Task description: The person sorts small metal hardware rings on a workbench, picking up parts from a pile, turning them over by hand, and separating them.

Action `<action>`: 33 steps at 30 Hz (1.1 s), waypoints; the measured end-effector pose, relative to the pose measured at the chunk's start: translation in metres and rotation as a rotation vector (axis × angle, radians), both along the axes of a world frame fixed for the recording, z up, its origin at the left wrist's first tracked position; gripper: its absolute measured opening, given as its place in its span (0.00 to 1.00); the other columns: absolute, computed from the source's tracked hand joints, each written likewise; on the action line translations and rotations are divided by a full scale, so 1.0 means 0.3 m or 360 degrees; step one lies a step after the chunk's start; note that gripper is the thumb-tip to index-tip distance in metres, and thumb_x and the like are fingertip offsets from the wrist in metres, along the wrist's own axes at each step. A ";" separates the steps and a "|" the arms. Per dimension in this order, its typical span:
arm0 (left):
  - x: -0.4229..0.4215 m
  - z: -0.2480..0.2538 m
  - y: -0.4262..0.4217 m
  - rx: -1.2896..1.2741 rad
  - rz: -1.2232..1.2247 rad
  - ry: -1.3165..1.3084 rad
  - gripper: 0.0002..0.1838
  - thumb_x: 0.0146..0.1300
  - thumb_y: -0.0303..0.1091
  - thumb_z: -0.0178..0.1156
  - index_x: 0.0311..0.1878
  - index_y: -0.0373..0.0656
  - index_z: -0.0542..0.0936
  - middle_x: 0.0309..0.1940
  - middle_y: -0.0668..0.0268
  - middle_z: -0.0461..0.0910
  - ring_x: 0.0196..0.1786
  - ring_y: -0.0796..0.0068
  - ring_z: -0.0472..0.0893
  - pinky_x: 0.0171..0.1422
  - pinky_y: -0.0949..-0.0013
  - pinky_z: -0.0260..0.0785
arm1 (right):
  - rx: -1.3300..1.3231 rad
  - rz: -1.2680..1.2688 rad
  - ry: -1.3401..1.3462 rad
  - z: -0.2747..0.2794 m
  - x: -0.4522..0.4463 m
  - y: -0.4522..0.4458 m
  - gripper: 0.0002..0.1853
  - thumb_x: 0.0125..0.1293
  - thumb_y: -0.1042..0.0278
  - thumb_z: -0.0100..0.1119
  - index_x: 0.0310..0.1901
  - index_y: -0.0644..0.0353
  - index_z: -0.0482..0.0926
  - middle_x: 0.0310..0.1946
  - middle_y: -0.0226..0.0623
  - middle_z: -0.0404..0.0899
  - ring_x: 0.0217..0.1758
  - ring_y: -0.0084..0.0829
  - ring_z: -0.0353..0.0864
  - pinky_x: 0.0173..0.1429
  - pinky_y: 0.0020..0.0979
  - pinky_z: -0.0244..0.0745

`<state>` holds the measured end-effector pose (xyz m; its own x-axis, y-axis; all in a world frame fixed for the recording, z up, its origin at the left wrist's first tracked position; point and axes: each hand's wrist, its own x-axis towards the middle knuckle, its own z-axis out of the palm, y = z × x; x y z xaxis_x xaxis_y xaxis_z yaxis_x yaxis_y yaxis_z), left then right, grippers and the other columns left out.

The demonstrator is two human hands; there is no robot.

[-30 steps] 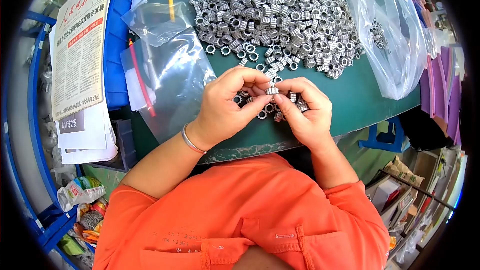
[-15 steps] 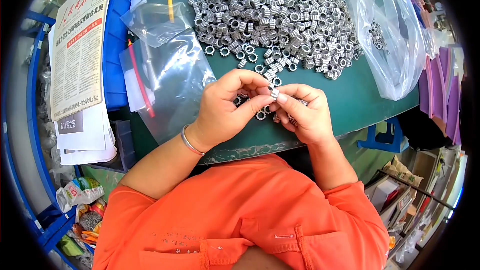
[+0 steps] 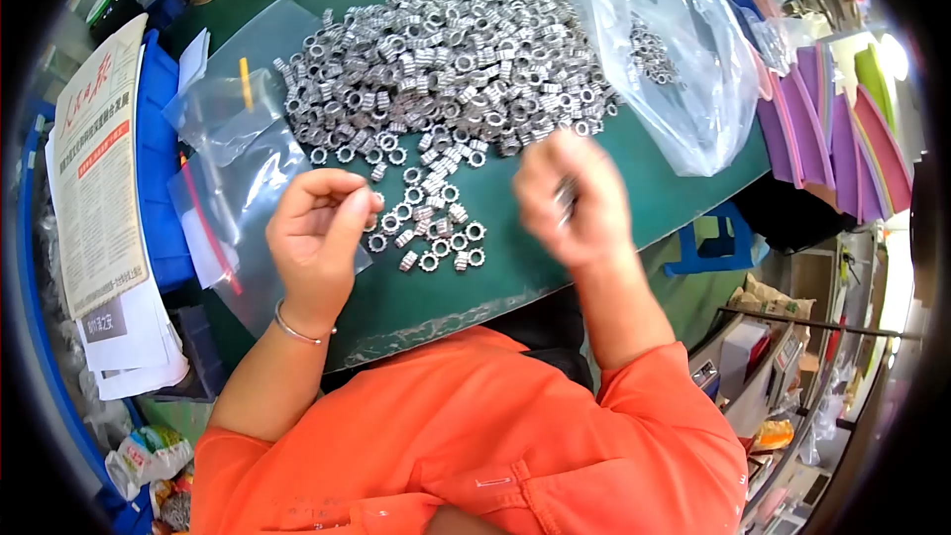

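Small toothed metal rings are heaped in a large pile (image 3: 446, 59) on the green table. A loose group of these rings (image 3: 429, 262) lies in front of it, between my hands. My left hand (image 3: 319, 233) is at the left of the loose group, thumb and forefinger pinched together. A bit of grey metal shows at its thumb tip; whether it is held or lies behind is unclear. My right hand (image 3: 575, 198), smeared by motion, is closed in a fist at the right front of the pile. Dark grey metal like the rings shows between its fingers.
A clear plastic bag (image 3: 684, 129) with some rings inside lies at the right. Flat plastic bags (image 3: 248, 178), a red pen (image 3: 210, 223) and a yellow stick (image 3: 246, 84) lie left. Newspaper (image 3: 99, 178) rests by a blue bin (image 3: 163, 159). A blue stool (image 3: 715, 238) stands below the table's right edge.
My hands were together over the loose rings with a small metal ring between their fingers. They have parted, left hand to the left, right hand up toward the pile. The view has shifted.
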<state>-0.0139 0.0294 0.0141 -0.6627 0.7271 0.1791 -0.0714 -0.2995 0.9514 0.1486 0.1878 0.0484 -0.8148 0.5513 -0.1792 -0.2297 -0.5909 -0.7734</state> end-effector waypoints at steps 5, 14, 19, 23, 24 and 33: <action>-0.017 0.000 -0.006 0.0109 0.0049 -0.0059 0.05 0.59 0.22 0.53 0.39 0.35 0.73 0.29 0.64 0.76 0.31 0.81 0.75 0.35 0.80 0.68 | 0.1450 -0.1522 -0.0473 0.058 0.045 0.422 0.21 0.65 0.57 0.48 0.18 0.60 0.70 0.12 0.32 0.70 0.13 0.20 0.64 0.19 0.23 0.57; -0.017 0.006 0.003 0.0059 0.0085 0.0071 0.06 0.57 0.19 0.55 0.38 0.34 0.74 0.30 0.66 0.76 0.33 0.82 0.76 0.38 0.80 0.68 | 0.2357 -0.0267 -0.0770 0.012 0.027 0.093 0.04 0.52 0.74 0.62 0.30 0.62 0.78 0.25 0.35 0.78 0.30 0.28 0.76 0.35 0.27 0.70; 0.001 -0.012 0.006 -0.0026 0.0079 0.0268 0.05 0.55 0.21 0.58 0.36 0.35 0.76 0.31 0.68 0.77 0.32 0.85 0.74 0.37 0.81 0.67 | 0.2183 0.0208 -0.0931 -0.083 0.024 -0.094 0.11 0.49 0.70 0.66 0.33 0.63 0.77 0.27 0.36 0.73 0.27 0.31 0.74 0.31 0.29 0.70; 0.006 -0.013 0.006 -0.0062 0.0074 0.0314 0.05 0.55 0.21 0.58 0.36 0.35 0.77 0.30 0.70 0.77 0.30 0.87 0.73 0.35 0.82 0.66 | 0.1911 0.0022 -0.0773 -0.080 0.029 -0.109 0.08 0.48 0.78 0.64 0.33 0.61 0.77 0.31 0.34 0.74 0.28 0.27 0.74 0.30 0.25 0.70; 0.005 -0.019 0.008 -0.0041 0.0088 0.0338 0.05 0.55 0.21 0.58 0.36 0.35 0.77 0.30 0.70 0.77 0.30 0.87 0.73 0.34 0.83 0.66 | 0.1863 0.0085 -0.0711 -0.082 0.040 -0.097 0.13 0.48 0.83 0.61 0.37 0.62 0.75 0.35 0.33 0.75 0.34 0.24 0.74 0.34 0.22 0.70; 0.005 -0.017 0.010 -0.0064 0.0081 0.0314 0.05 0.55 0.21 0.58 0.36 0.35 0.76 0.31 0.69 0.77 0.30 0.87 0.73 0.35 0.83 0.67 | 0.0644 -0.0069 -0.0153 -0.134 0.058 -0.099 0.17 0.53 0.86 0.56 0.45 0.65 0.70 0.43 0.37 0.73 0.43 0.25 0.74 0.42 0.23 0.72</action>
